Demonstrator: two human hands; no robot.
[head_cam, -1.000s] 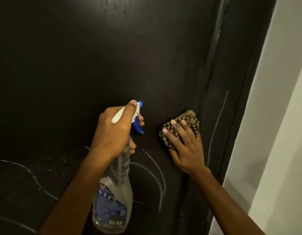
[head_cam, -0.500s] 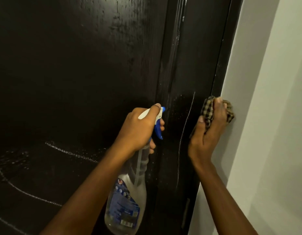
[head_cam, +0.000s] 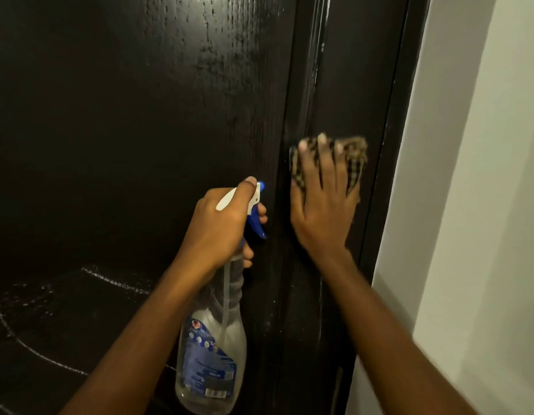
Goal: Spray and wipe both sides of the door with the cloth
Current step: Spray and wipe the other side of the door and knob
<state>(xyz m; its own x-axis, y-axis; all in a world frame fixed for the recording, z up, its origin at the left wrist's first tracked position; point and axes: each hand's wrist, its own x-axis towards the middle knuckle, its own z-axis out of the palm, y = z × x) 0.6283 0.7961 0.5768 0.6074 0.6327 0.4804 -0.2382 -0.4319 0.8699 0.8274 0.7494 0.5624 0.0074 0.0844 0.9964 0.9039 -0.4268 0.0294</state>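
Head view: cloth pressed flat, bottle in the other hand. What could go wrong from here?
1. The right hand presses the cloth with flat fingers and does not grip it, so it might slip and drop.
2. White streaks low on the door are unwiped and may dry as marks.
3. The left hand grips the spray bottle at its trigger; a stray squeeze could wet the right hand.

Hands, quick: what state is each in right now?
Left hand: grips the bottle by its neck.
Right hand: open, fingers straight, pressing the cloth.
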